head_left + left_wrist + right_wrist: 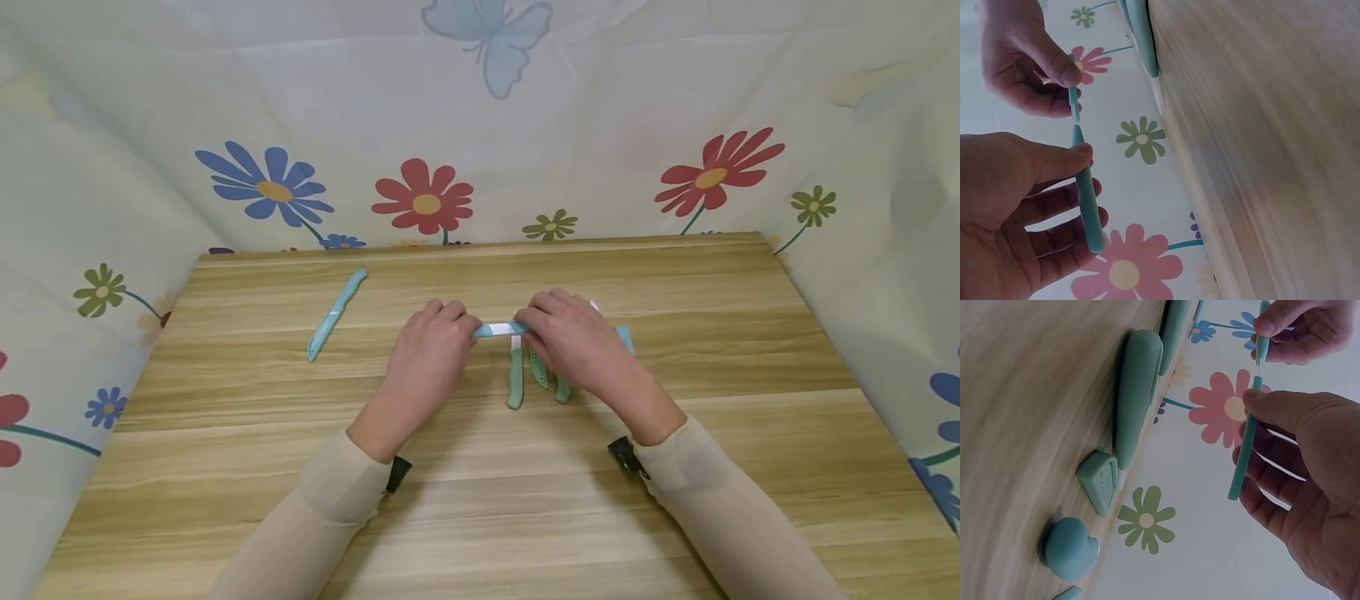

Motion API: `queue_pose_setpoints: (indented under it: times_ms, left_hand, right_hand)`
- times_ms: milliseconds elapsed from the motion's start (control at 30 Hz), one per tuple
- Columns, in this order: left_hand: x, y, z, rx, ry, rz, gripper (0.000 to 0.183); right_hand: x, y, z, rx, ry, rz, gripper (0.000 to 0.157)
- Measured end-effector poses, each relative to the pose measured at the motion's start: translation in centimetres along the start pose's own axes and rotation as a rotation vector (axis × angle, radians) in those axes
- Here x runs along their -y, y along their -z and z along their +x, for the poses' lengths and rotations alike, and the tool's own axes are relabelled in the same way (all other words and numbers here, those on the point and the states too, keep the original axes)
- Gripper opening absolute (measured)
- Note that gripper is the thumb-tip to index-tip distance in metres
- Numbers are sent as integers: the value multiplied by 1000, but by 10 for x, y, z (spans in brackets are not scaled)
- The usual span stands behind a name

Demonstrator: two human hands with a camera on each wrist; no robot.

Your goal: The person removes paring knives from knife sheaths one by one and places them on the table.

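Between the two hands is a small knife with a light-blue handle [1089, 209], held level above the table. My left hand [435, 350] pinches the handle between thumb and fingers. My right hand [577, 342] pinches a slim light-blue blade cover [1245, 453]. A short stretch of white blade [500, 329] shows between handle and cover, so the blade looks partly inside it. Under and beside the right hand lie a green-handled knife [516, 379], a green blade cover [538, 367] and another green handle [563, 390], partly hidden by that hand.
A light-blue knife in its cover [337, 314] lies at the left of the wooden table [480, 517]. A light-blue piece [625, 337] shows just right of the right hand. Flower-printed cloth [600, 125] stands behind the table and along both sides.
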State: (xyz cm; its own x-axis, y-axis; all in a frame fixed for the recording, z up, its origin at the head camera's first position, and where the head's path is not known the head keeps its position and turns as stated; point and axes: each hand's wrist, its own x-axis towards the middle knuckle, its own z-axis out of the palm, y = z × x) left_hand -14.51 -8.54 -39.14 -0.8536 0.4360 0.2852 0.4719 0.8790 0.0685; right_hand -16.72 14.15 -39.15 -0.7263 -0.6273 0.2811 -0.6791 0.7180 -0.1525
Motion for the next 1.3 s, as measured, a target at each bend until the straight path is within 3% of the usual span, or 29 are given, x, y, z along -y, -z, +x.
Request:
queue_pose_setpoints:
  times_ms: [1300]
  left_hand:
    - [5, 5, 0, 10, 29, 8, 19]
  right_hand:
    - [-2, 4, 1, 8, -8, 1, 24]
